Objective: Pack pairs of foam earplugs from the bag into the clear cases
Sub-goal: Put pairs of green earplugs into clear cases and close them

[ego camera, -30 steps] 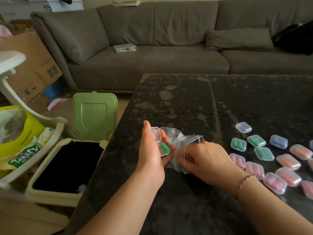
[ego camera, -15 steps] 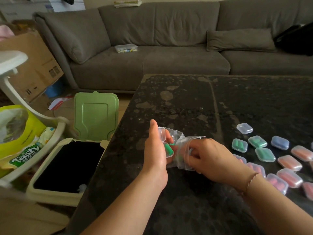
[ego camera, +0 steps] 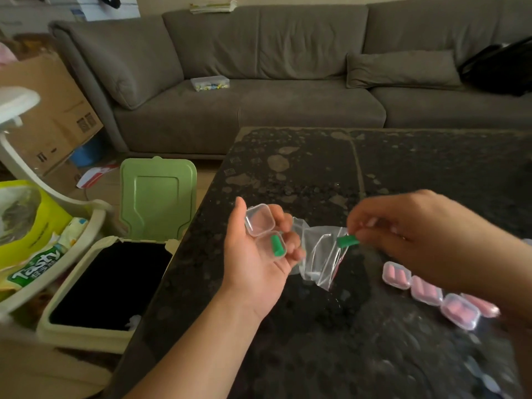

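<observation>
My left hand (ego camera: 253, 263), palm up, holds an open clear case (ego camera: 263, 230) with its lid flipped back; one green earplug (ego camera: 277, 245) lies in the case's lower half. The same hand's fingertips also hold the edge of a clear plastic bag (ego camera: 319, 254) that droops onto the table. My right hand (ego camera: 417, 237) pinches a second green earplug (ego camera: 347, 241) just above the bag, a short way right of the case. Closed cases with pink earplugs (ego camera: 426, 292) lie in a row under my right forearm.
The dark stone table (ego camera: 316, 168) carries everything. To its left on the floor stands an open bin (ego camera: 109, 283) with a green lid raised. A yellow snack bag (ego camera: 31, 249) sits in a white rack at far left. A grey sofa (ego camera: 288, 82) runs behind.
My right hand has come out of the bag, now pinching a green earplug, and moved right. My left hand turned palm up, showing the open case.
</observation>
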A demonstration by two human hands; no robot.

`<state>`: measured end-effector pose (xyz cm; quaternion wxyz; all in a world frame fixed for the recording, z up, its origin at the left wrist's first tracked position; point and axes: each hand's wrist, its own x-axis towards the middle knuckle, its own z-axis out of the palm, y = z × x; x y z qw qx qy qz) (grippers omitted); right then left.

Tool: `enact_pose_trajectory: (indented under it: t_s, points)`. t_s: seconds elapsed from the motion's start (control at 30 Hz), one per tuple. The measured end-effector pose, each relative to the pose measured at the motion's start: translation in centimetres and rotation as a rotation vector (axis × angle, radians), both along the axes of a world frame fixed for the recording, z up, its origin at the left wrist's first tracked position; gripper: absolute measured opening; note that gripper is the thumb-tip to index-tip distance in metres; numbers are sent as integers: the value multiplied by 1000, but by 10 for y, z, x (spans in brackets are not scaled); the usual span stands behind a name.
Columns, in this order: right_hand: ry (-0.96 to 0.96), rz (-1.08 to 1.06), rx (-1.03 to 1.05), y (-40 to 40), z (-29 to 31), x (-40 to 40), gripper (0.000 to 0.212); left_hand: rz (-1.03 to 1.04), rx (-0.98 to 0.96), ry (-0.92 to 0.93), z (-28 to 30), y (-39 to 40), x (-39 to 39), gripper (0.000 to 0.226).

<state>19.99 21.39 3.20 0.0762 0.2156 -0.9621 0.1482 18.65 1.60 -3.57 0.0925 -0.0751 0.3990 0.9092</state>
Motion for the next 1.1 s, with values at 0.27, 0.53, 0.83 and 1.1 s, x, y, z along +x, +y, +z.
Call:
enact_pose_trajectory:
  t_s: [0.27, 0.53, 0.83, 1.1]
  points:
    - [318, 306, -19, -40, -15, 5, 16, -312, -17, -113, -4, 7, 8, 61]
    - [251, 296, 132, -42, -29, -2, 28, -466, -12, -83, -3, 4, 10, 61]
    - [351, 209, -177, -40, -29, -2, 20, -403, 1, -37, -2, 5, 10, 58]
    - [247, 209, -106, -46, -41, -1, 43, -211, 130, -106, -1, 1, 7, 26]
